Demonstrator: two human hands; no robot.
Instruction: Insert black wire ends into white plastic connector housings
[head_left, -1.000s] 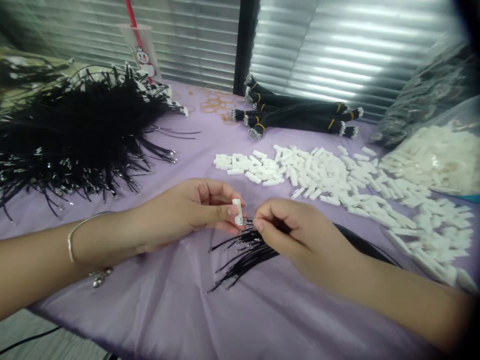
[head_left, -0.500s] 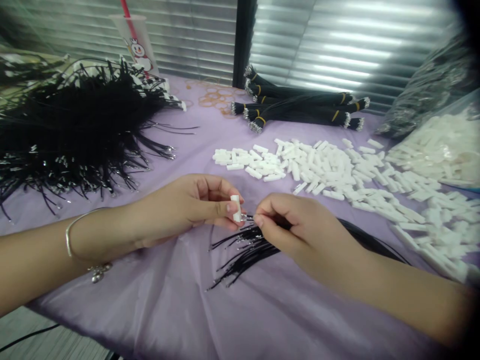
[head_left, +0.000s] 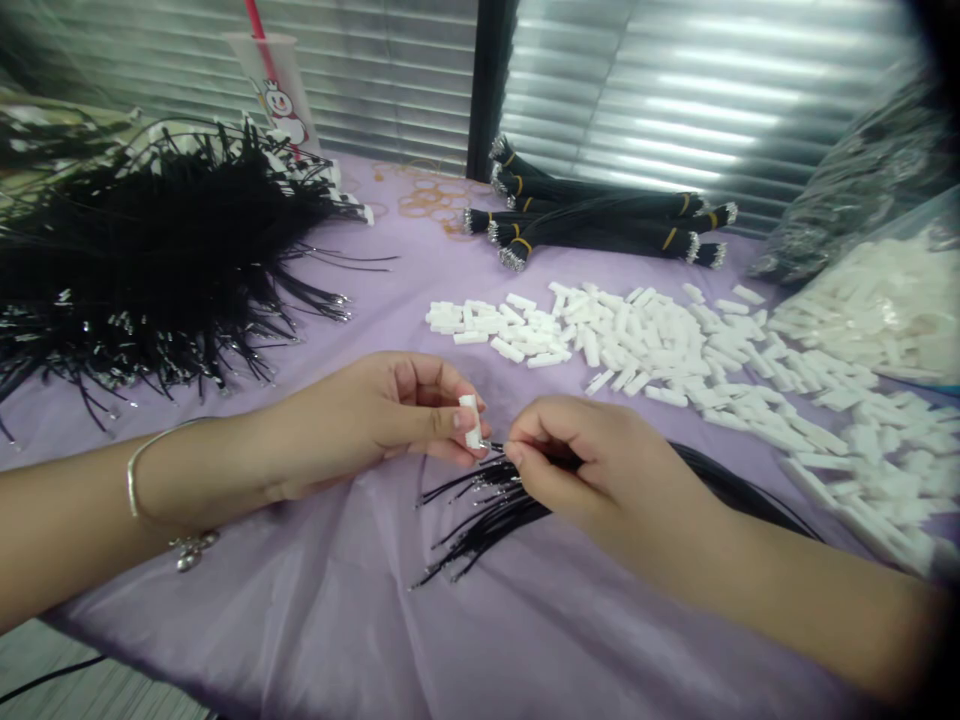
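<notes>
Between thumb and fingers, my left hand point(head_left: 409, 410) pinches a small white plastic connector housing point(head_left: 471, 422), held upright. My right hand point(head_left: 581, 455) is closed in a pinch on a thin black wire point(head_left: 496, 447), whose metal-tipped end meets the lower part of the housing. How deep the tip sits cannot be made out. Beneath the right hand lies a bunch of loose black wires point(head_left: 480, 535) with crimped metal ends pointing left; the hand and forearm hide part of it.
White housings point(head_left: 645, 330) lie spread beyond my right hand, near a clear bag point(head_left: 877, 300) of more. Tied black wire bundles point(head_left: 600, 215) and rubber bands point(head_left: 431, 200) lie at the back. A large wire heap point(head_left: 150, 260) and a plastic cup point(head_left: 277, 90) stand left on the purple cloth point(head_left: 315, 620).
The wire tip has shifted slightly lower against the white housing, and my right hand has moved down a little. Both hands keep their pinches.
</notes>
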